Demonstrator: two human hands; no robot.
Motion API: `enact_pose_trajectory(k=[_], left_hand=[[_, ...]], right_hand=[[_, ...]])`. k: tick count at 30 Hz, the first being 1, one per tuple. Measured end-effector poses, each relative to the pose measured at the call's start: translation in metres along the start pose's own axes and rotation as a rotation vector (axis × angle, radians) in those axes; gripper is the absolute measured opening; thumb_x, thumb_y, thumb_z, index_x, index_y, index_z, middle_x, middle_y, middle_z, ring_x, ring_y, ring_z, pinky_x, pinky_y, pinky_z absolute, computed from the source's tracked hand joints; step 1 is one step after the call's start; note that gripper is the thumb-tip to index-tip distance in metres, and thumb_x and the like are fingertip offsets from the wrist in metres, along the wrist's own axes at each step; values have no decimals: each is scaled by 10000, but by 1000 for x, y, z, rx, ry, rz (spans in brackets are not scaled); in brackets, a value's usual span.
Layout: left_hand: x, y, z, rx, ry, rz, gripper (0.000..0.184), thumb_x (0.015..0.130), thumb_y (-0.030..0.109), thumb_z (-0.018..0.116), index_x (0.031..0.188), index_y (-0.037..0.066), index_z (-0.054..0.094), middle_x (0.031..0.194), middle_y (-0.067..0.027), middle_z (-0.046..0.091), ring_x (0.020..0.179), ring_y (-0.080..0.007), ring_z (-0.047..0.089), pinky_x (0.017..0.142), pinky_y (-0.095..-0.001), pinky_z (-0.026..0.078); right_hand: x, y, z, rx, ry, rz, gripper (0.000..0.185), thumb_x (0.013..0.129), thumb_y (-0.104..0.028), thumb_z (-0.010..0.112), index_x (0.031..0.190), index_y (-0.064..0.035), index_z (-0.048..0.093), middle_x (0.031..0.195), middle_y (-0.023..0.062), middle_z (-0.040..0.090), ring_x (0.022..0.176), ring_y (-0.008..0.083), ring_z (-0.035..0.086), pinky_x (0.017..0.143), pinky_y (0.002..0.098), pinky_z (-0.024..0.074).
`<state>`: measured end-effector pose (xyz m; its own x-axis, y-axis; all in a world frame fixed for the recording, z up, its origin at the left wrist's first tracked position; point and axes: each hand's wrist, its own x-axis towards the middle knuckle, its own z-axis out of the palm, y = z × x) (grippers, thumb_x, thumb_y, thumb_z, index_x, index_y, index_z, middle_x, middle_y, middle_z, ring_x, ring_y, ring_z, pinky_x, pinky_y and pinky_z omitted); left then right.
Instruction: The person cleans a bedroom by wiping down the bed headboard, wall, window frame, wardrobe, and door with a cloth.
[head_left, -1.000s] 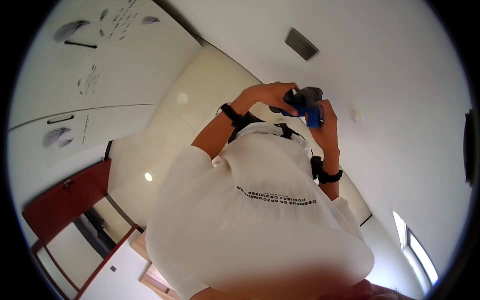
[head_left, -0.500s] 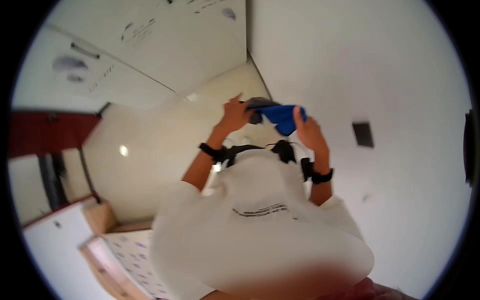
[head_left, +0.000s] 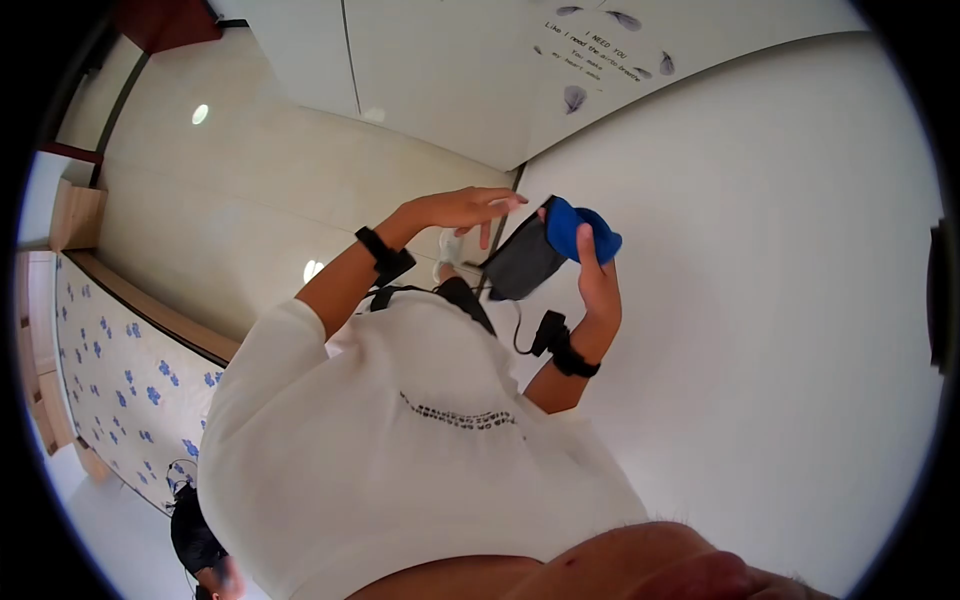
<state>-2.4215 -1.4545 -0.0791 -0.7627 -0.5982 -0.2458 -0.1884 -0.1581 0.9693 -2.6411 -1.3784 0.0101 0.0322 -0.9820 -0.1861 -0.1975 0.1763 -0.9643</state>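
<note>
My right hand (head_left: 598, 275) is closed on a soft blue-and-grey cloth item (head_left: 525, 262) with black edging, thumb on top of its blue part. The grey part hangs down toward the left; what exact kind of item it is I cannot make out. To the left, my left hand (head_left: 465, 207) is open, fingers loosely apart and stretched toward the cloth, with a small gap between them. Black bands with small devices are strapped round both wrists.
A white wardrobe (head_left: 450, 70) with printed lettering stands ahead, beside a white wall (head_left: 760, 300) on the right. Pale tiled floor (head_left: 250, 170) lies to the left. A bed with a blue-flowered cover (head_left: 130, 365) and another person in black (head_left: 195, 530) are at lower left.
My left hand has come off the cloth, which now hangs from my right hand with more grey showing. The view has turned, bringing the bed and the other person further into sight.
</note>
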Motion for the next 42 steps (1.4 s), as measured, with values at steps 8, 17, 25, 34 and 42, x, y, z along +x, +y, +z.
enact_pose_trajectory(k=[8, 17, 25, 34, 42], left_hand=[[66, -83, 3, -21, 1, 60, 303, 915, 249, 483, 1090, 21, 578, 786, -128, 699, 683, -166, 664, 527, -261, 464], [-72, 148, -34, 144, 910, 670, 287, 898, -23, 467, 1172, 50, 518, 1065, -76, 617, 958, -187, 592, 831, -297, 467], [-97, 257, -81, 559, 1095, 779, 364, 829, -9, 537, 1185, 52, 487, 866, -132, 612, 756, -262, 602, 660, -370, 480], [-49, 134, -85, 471, 1130, 531, 330, 793, 44, 564, 1115, 89, 504, 861, -167, 630, 818, -352, 634, 717, -376, 488], [-5, 43, -28, 130, 1126, 416, 319, 770, 16, 524, 1085, 65, 512, 775, -195, 633, 724, -325, 639, 675, -376, 490]], right_hand=[[8, -66, 42, -36, -260, -205, 466, 978, -359, 511, 1243, 22, 469, 1055, 77, 590, 941, 151, 532, 887, 297, 415], [29, -86, 35, -118, 68, -370, 543, 980, -455, 461, 1191, 36, 554, 1166, 92, 601, 1098, 180, 534, 1004, 308, 361], [51, -185, 42, 34, 397, -710, 401, 953, -342, 555, 1098, 29, 597, 1097, 84, 632, 1031, 181, 554, 939, 320, 399], [89, -107, 72, -510, 655, -964, 242, 896, -237, 540, 781, -34, 604, 825, 164, 596, 805, 377, 553, 724, 450, 417], [85, -1, 78, -636, 439, -874, 171, 881, -199, 560, 843, -39, 604, 849, 172, 571, 841, 381, 535, 729, 449, 409]])
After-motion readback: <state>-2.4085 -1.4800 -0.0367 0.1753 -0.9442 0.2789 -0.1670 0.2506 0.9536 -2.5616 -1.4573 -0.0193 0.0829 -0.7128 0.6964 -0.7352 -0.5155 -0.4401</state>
